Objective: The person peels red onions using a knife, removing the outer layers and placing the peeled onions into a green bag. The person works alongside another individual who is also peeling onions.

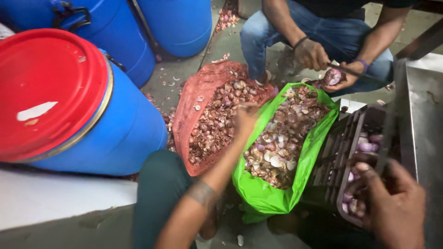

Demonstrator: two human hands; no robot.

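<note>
My left hand [246, 117] reaches forward over the seam between a red mesh sack [196, 92] full of small unpeeled onions [217, 122] and a green plastic bag [265, 196] filled with onion skins and cut ends. The hand is blurred, so I cannot tell its grip. My right hand [392, 207] is at the lower right, above a dark plastic crate [339, 138] holding peeled purple onions [367, 146]. Its fingers are closed around what looks like a knife [386, 138], whose blurred dark blade points up.
Across from me a seated person in jeans [272, 27] cuts an onion [333, 76] with a knife [357, 72]. A blue drum with a red lid [46, 87] lies at the left, with two more blue drums [177, 23] behind. A metal surface [422, 106] stands at the right. Skins litter the floor.
</note>
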